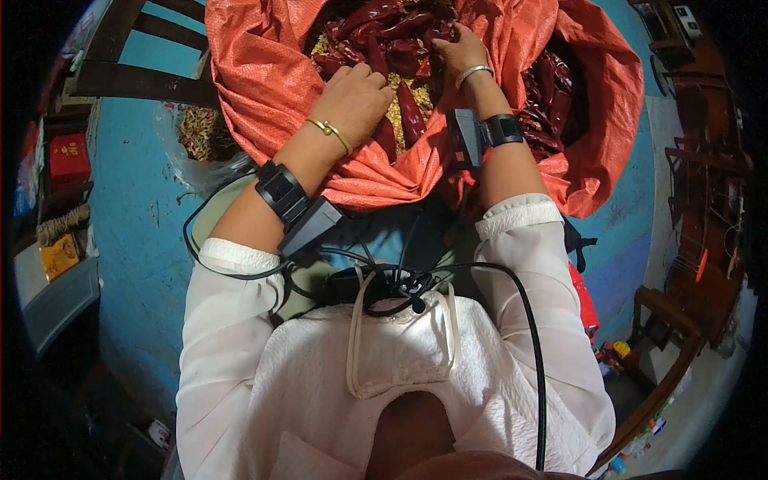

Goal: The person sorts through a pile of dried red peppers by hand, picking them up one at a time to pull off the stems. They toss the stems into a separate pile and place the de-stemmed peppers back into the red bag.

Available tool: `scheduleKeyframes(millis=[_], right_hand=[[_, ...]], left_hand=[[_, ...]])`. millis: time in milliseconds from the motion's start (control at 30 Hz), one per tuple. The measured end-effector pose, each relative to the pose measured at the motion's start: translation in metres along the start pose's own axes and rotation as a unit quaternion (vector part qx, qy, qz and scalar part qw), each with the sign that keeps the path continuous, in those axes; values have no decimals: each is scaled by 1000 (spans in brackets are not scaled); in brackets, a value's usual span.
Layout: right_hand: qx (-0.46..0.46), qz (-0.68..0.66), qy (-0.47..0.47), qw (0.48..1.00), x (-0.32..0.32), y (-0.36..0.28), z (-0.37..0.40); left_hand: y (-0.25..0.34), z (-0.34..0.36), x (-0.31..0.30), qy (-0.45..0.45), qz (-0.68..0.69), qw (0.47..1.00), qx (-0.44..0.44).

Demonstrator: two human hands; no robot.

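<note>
Dried red chili peppers [412, 112] lie over yellow seeds and flakes [398, 94] in an orange woven sack [272, 88], whose mouth is rolled open. My left hand [352, 104], with a gold bangle, rests over the near left side of the opening. Its fingers are curled down, and their tips are hidden among the chilies. At the right side of the opening is my right hand [464, 54], wearing a silver bangle. Its bent fingers close around a dark dried chili pepper at the edge of the pile.
A second orange sack [612, 152] of glossy dried chilies [552, 96] stands to the right. On the blue floor [136, 232] at left lies a clear plastic bag [204, 136] of stems. A dark wooden chair [144, 80] is at upper left. Black cables [524, 312] cross my lap.
</note>
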State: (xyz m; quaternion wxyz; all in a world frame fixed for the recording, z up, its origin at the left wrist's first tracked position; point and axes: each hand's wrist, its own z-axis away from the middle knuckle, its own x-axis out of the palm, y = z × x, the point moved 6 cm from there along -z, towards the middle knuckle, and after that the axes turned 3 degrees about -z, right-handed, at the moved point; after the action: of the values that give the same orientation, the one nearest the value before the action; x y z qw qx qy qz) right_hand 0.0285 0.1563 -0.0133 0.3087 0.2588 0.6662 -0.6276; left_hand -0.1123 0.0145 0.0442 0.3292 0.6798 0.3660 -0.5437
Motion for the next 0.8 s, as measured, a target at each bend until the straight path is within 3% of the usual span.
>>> scheduleKeyframes(millis=[100,167,200,233,333,467,533,633,800], right_hand=[[-43,-81,-2,996,15,14,-6],[-45,-120,-102,986,29,16,-6],[-41,-229,-129,964,32,8,5],[-3,-244,-167,955,30,-6,17],[-152,-57,-132,978,23,-28,38],[-144,-85,-192,967,24,-22,53],[-145,-8,-229,962,13,-24,60],[-114,89,-161,976,-11,-28,62],[-95,210,-157,960,2,-18,59]], left_hand=[[0,0,1,-1,3,1000,2],[0,-2,2,3,1,1000,5],[0,-4,4,-2,-2,1000,7],[0,-5,5,-7,-6,1000,10],[2,-9,5,-35,-17,999,7],[-3,-8,6,-95,-38,995,-19],[-9,-7,4,-88,-38,995,-30],[-17,-8,-3,-87,-41,994,-51],[-10,-9,-7,-76,-44,995,-55]])
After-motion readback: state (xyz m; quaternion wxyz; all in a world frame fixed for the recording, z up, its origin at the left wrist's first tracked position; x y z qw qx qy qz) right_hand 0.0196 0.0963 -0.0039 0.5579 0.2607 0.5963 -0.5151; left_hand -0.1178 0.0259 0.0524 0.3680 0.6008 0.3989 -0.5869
